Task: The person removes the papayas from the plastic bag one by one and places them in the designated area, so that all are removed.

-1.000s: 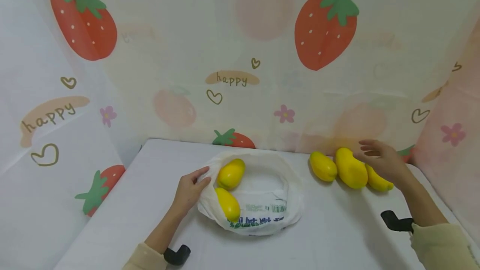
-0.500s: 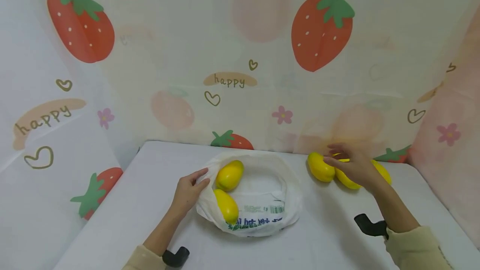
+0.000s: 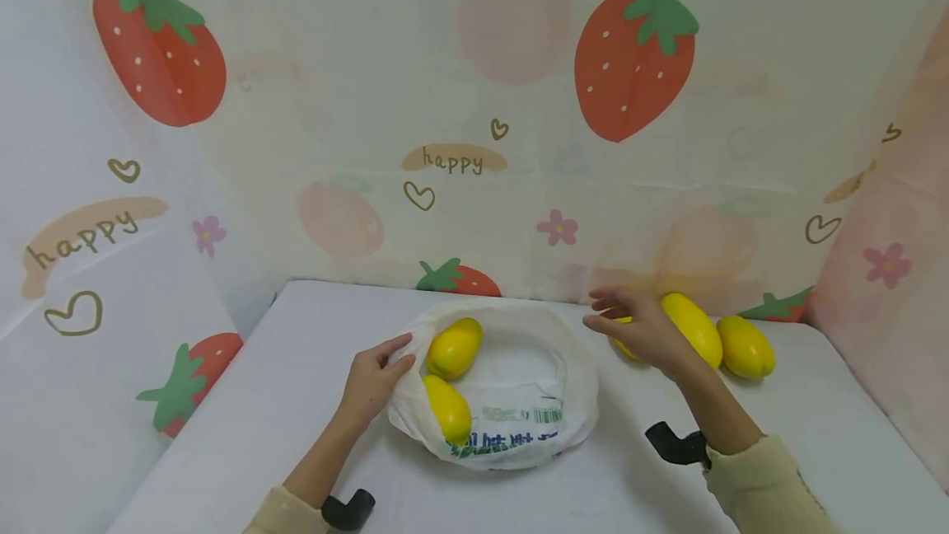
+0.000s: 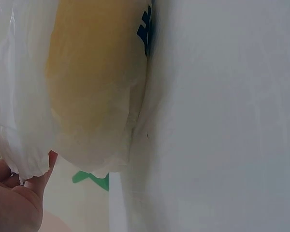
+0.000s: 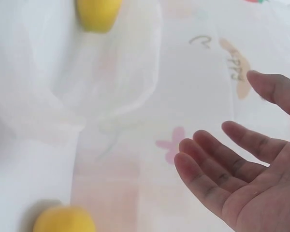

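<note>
My left hand (image 3: 373, 377) pinches the left rim of a white plastic bag (image 3: 586, 402) that stands with its mouth spread. Inside, against its left side, lie two yellow mangoes (image 3: 455, 348). The left wrist view shows thumb and fingers on the bag's edge (image 4: 26, 96), a mango's yellow showing through the plastic. Right of the bag, my right hand (image 3: 643, 326) hovers with fingers spread and holds nothing. It partly covers the leftmost of three mangoes on the table. The right wrist view has the open palm (image 5: 261, 179) apart from a mango (image 5: 65, 221) on the table.
Another mango (image 3: 693, 330) and the rightmost mango (image 3: 745, 348) lie side by side near the back edge of the white table (image 3: 296, 353). A strawberry-printed sheet (image 3: 356, 89) hangs behind and at both sides.
My right hand has moved left from over the rightmost mango to the leftmost one, uncovering the right ones. The left hand keeps its grip on the bag.
</note>
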Available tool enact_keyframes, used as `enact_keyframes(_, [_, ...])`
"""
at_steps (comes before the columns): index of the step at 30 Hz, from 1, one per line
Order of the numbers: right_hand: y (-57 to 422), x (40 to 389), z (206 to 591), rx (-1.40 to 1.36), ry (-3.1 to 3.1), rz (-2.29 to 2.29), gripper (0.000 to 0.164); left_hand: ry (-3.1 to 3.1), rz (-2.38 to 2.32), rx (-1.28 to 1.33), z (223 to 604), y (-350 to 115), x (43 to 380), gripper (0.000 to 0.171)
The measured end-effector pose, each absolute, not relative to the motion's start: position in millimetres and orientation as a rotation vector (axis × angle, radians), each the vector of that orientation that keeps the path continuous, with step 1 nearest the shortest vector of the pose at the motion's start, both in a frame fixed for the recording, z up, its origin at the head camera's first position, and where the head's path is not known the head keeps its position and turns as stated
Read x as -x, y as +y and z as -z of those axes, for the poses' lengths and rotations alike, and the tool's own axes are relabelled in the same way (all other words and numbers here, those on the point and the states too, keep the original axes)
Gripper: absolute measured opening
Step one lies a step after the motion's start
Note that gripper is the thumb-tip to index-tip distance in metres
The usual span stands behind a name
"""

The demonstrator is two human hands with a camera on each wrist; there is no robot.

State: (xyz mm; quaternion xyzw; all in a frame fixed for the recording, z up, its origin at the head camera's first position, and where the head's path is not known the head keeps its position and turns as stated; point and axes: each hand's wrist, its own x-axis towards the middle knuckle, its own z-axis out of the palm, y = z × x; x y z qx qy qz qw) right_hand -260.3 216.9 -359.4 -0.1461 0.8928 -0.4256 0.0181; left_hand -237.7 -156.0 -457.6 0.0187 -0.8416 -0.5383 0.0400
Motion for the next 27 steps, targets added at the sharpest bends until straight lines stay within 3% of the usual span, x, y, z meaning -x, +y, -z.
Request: enact_keyframes(27, [133.0,262.9,381.0,0.425,2.582,1.279,0.048,-2.583,1.655,-0.071,458.0,-154.8,238.2,0.04])
